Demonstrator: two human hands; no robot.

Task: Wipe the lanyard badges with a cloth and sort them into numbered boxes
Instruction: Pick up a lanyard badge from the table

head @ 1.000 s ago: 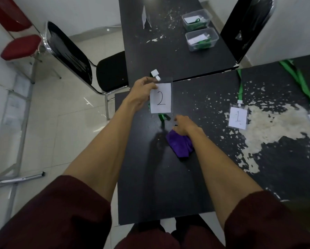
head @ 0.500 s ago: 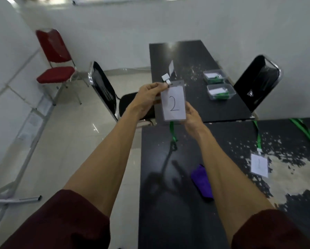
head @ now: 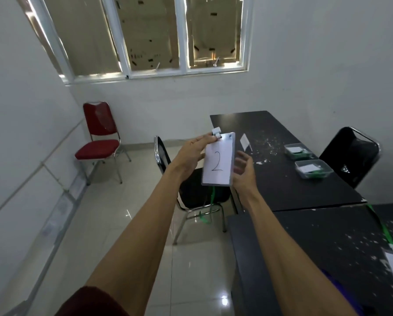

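The left hand (head: 192, 153) pinched the badge (head: 217, 166) at its 11 o'clock corner; the right hand (head: 244, 173), grip wide, stood at its 4 o'clock.

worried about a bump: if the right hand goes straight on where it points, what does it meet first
Likely the badge the left hand holds, just beside the open right hand; depth unclear, it might pass behind.

The clear plastic badge with a white card marked 2 (head: 217, 165) hangs upright, its top corner pinched by the left hand (head: 192, 153); its green lanyard (head: 210, 206) dangles below.
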